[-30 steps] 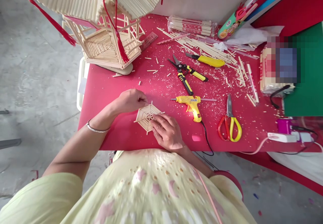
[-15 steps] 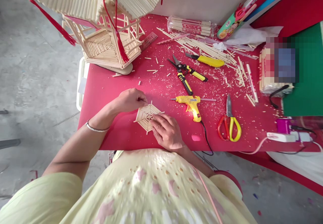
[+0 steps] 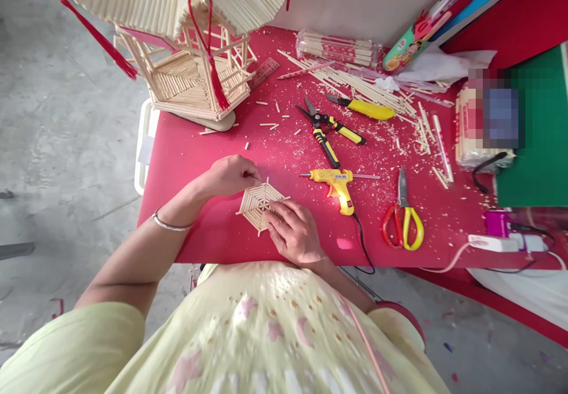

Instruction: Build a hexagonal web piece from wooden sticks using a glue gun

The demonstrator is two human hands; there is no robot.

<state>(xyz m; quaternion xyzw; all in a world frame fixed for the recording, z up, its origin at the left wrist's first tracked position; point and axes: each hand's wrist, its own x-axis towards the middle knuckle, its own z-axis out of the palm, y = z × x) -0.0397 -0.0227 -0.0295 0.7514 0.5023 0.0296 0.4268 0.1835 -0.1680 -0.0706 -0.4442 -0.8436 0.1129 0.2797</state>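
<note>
Stick web [image 3: 254, 209] between hands [image 3: 231, 175] [image 3: 296, 232], as before

"Where was the stick panel [image 3: 254, 209]?"
"On the desk [image 3: 213, 240], near the front; right fingers [image 3: 284, 215] on its right side, left fingers [image 3: 250, 170] at its back edge."
"What lay right?"
"A glue gun [image 3: 332, 175], then scissors [image 3: 403, 202]."
"Behind the glue gun?"
"The pliers [image 3: 318, 122], then a knife [image 3: 370, 109], then loose sticks [image 3: 357, 84]. A stick pavilion [image 3: 181, 80] stood back left."
</note>
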